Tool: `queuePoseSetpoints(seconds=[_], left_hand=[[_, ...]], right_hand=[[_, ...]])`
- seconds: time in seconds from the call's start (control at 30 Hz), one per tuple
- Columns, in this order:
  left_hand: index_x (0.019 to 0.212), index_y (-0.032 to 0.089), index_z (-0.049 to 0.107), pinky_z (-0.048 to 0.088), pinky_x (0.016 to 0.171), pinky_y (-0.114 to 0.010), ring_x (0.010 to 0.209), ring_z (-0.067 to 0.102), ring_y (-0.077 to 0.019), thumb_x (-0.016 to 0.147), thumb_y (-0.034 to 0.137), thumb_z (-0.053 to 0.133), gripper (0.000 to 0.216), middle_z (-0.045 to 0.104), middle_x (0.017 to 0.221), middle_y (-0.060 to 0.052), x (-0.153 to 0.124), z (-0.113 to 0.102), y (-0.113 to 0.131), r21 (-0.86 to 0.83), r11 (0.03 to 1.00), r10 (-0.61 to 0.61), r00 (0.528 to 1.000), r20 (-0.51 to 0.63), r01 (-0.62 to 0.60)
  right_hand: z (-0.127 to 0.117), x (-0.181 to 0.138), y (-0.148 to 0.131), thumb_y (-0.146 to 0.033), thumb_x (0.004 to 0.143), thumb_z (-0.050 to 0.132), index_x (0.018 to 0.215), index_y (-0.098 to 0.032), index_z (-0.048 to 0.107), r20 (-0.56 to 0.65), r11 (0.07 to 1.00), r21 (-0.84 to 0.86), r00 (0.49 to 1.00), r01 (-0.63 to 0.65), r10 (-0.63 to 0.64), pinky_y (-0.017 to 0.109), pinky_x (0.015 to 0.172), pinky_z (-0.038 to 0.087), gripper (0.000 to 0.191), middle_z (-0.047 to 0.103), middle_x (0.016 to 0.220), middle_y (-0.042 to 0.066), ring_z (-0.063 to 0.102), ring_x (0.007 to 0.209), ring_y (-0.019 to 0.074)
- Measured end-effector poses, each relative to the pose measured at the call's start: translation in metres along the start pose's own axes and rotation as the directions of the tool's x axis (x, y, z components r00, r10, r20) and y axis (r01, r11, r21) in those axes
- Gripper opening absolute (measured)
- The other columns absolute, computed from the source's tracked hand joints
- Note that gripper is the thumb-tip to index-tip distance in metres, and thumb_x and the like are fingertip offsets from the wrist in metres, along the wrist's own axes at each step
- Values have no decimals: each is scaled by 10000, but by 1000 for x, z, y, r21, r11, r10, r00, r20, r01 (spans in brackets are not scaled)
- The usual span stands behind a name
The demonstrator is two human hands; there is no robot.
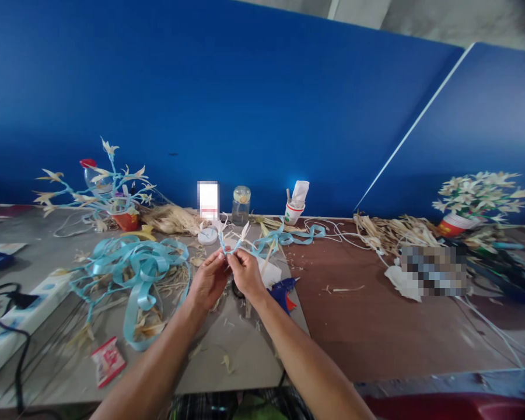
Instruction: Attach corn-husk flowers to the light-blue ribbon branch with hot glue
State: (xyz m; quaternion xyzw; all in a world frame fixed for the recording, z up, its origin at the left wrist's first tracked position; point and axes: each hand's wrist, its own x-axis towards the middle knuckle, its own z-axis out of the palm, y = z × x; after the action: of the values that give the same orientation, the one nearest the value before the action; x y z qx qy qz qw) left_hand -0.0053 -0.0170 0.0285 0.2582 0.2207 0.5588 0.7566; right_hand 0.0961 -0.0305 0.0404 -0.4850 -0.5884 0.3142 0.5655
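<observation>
Two hands are working together over the tabletop (227, 350): the left hand (210, 280) and the right hand (246, 273) are meeting at the fingertips, each grip pinching one ribbon-wrapped sprig (231, 240). The sprig is rising just above the pinch, its pale husk petals fanning up and away from the fingers, and a blue ribbon (284, 236) is trailing from it to the right. One loose ribbon heap (135, 268) is lying just left of the left hand. One glue gun (283, 290) is lying beside the right wrist. Farther back, one glass jar (241, 204) and one paper cup (294, 212) are standing near the blue wall. Two potted sprays are showing: one blue-stemmed spray (98, 192) at the far left, one white bouquet (479, 198) at the far right. One husk pile (394, 232) is spreading across the brown board. One red packet (108, 360) is lying near the front edge; its print is too small to read. Two patches are blurred out, so no writing is legible.
</observation>
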Motion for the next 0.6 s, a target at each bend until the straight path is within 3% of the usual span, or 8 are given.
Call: queuePoseSetpoints(seconds=[0.37,0.6], left_hand=[[762,145,678,463,681,-199,676,602,-96,622,169,748,158,670,737,-10,-3,6,1,69,995,78,995,-68,-73],[853,156,698,464,793,-259,805,631,-147,666,235,725,205,700,853,-44,-3,4,-3,78,995,59,998,-27,-56]], right_hand=[[3,-1,3,-345,780,457,607,-178,508,-15,999,24,999,-48,48,215,539,364,246,487,559,-26,444,560,117],[-1,1,2,-342,793,451,605,-181,487,-5,998,39,999,-41,41,207,540,359,251,458,560,-35,406,561,105]])
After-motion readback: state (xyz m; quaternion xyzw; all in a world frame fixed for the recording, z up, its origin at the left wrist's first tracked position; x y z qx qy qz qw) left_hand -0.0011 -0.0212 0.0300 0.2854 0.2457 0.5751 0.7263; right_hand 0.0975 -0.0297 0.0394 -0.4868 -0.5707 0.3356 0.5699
